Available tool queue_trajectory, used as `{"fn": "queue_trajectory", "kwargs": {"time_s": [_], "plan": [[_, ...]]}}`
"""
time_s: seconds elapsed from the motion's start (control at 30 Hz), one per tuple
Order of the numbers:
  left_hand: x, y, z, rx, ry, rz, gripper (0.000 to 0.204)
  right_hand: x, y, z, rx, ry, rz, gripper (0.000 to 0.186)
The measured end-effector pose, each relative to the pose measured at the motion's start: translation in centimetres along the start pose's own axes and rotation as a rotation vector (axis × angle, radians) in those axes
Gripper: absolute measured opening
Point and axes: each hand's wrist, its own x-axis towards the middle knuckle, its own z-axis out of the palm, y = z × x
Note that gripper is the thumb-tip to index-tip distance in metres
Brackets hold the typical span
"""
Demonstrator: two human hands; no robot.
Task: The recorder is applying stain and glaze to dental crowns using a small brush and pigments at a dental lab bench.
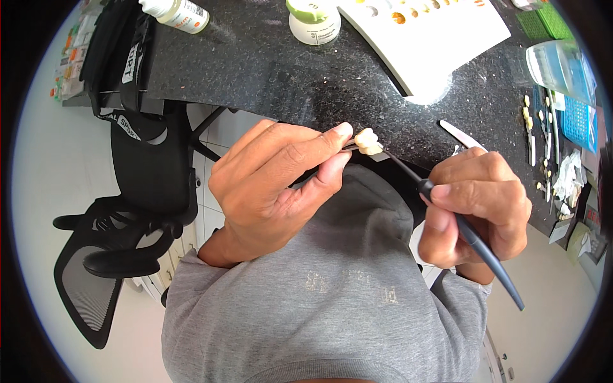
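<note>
Currently, your left hand (281,179) is the nearer one, thumb and forefinger pinching a slim metal holder (348,147); just right of those fingertips sits the cream dental crown (367,142). Beside its right edge is the tip of the dark-handled brush (474,237), contact unclear, its long axis slanting down rightward through your right hand (482,201), whose thumb and fingers pinch the handle.

The head fisheye looks down from close above both hands (267,182).
</note>
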Motion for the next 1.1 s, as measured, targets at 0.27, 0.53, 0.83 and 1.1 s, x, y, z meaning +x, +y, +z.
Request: {"fn": "queue_trajectory", "kwargs": {"time_s": [0.27, 0.53, 0.83, 1.1], "plan": [[0.1, 0.4, 0.0, -0.070, -0.016, -0.072, 0.025, -0.5, -0.1, -1.9, -0.111, -0.022, 0.023, 0.018], [-0.6, 1.4, 0.1, -0.300, 0.034, -0.364, 0.011, -3.6, -1.0, -4.9, -0.100, 0.213, 0.001, 0.017], [-1.0, 2.8, 0.2, -0.626, -0.184, -0.538, 0.017, -11.7, -4.6, -14.6, -0.799, 0.893, 0.529, 0.012], [-2.0, 4.4, 1.8, -0.635, -0.220, -0.598, 0.021, -12.9, -2.8, -17.3, -1.011, 0.633, 0.410, 0.015]]}}
